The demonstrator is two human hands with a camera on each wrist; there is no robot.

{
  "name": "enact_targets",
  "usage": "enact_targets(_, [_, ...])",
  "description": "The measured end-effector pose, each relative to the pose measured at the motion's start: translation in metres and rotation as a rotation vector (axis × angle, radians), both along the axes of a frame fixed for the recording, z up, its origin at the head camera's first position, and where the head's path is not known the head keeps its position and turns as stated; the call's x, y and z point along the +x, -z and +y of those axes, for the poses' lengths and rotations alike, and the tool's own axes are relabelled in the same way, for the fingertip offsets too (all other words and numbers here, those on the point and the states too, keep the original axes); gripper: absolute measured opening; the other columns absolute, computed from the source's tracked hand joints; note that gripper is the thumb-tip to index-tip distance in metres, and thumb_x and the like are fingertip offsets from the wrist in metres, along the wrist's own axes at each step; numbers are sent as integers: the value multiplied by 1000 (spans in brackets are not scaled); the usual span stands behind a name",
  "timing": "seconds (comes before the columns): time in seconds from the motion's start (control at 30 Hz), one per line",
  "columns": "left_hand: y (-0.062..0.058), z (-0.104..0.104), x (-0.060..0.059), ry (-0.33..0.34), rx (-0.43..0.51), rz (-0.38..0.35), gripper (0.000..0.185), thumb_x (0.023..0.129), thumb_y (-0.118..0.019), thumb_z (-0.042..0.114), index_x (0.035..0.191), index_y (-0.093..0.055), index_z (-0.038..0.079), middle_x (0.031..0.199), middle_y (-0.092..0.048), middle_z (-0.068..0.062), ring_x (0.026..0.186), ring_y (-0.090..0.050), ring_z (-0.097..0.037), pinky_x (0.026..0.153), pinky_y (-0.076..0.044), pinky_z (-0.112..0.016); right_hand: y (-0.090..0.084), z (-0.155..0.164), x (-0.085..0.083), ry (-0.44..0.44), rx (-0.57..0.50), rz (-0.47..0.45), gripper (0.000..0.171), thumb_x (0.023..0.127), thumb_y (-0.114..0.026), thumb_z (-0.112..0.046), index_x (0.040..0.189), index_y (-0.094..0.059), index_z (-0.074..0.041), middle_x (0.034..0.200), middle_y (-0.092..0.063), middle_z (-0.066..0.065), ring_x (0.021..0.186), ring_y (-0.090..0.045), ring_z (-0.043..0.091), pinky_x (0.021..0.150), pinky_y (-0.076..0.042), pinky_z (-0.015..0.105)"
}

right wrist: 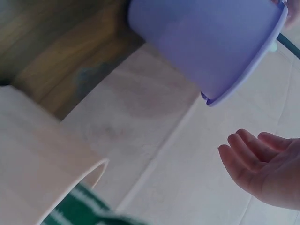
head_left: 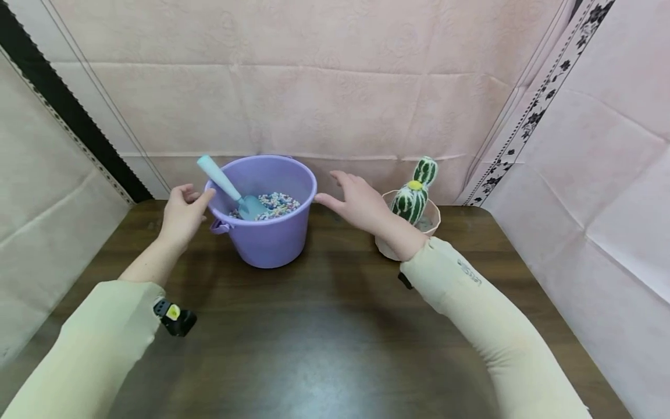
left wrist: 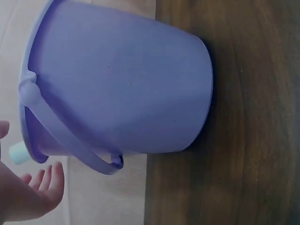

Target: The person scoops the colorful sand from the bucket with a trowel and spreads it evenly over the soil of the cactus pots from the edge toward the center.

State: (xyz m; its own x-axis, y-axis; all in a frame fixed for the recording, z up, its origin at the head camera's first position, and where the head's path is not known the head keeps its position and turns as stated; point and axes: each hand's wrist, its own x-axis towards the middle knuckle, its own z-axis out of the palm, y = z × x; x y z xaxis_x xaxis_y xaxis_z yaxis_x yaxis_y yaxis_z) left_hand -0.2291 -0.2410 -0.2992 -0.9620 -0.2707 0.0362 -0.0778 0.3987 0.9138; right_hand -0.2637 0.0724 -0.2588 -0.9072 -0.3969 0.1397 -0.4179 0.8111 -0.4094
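Dark wood, the table (head_left: 324,349) carries a lilac plastic bucket (head_left: 269,233) standing upright near its far edge, in front of a pink draped backdrop, with a person's two hands flanking it at rim height. The bucket sits between the hands: the left hand (head_left: 183,215) is close against the rim on the side where the bail handle (left wrist: 70,145) hangs down the wall, its fingers loosely curled and its thumb reaching toward the rim; whether the thumb actually touches the plastic cannot be told from the head view, and the left wrist view shows the fingertips (left wrist: 49,176) lying just off the rim, holding nothing. The right hand (head_left: 361,203) hovers on the opposite side, fingers straight and slightly spread, the thumb tip nearly at the rim but apart from it; the right wrist view shows the open palm (right wrist: 267,168) clear of the bucket wall. The left hand is therefore the nearer of the two. Behind the right wrist stands a small pale pot (head_left: 434,224) holding a green-and-white striped toy cactus (head_left: 416,192). Inside the bucket, a pale blue scoop (head_left: 230,189) leans with its long handle slanting up and out toward the left hand, its blade buried in multicoloured beads (head_left: 280,203).
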Motion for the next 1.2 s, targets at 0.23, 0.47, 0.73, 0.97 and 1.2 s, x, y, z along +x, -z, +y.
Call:
enact_targets(0.23, [7, -4, -11, 72, 181, -61, 72, 96, -48, 33, 149, -11, 3, 151, -24, -20, 121, -47, -21, 100, -47, -27, -9, -26, -23, 19, -171, -122, 71, 90, -49, -56, 144, -33, -12, 136, -51, 11, 124, -49, 25, 103, -43, 41])
enact_targets(0.47, [14, -8, -13, 75, 410, -1, 67, 94, -53, 22, 148, -17, 5, 120, -43, 4, 97, -49, -3, 70, -48, -9, -15, -59, -47, 29, -338, -227, 68, 90, -52, -52, 141, -38, -10, 137, -51, 12, 124, -50, 24, 102, -45, 37])
enact_targets(0.73, [17, -4, -11, 85, 385, -1, 65, 96, -50, 24, 149, -16, 7, 140, -35, -12, 106, -48, -9, 76, -47, -11, -14, -96, -61, 15, -386, -325, 66, 90, -53, -51, 139, -42, -8, 142, -45, 10, 123, -49, 23, 102, -45, 35])
enact_targets(0.97, [22, -2, -11, 83, 370, 16, 63, 96, -49, 23, 148, -18, 6, 141, -35, -13, 100, -49, -5, 77, -47, -13, -8, -120, -73, -12, -383, -451, 66, 91, -53, -48, 141, -38, -8, 144, -40, 12, 119, -50, 29, 94, -51, 41])
enact_targets(1.2, [20, -2, -10, 76, 393, 55, 61, 96, -49, 19, 146, -20, 3, 119, -44, 0, 95, -51, -5, 76, -48, -14, -7, -146, -76, -84, -255, -462, 72, 91, -51, -51, 146, -28, -10, 149, -35, 9, 130, -43, 26, 101, -47, 39])
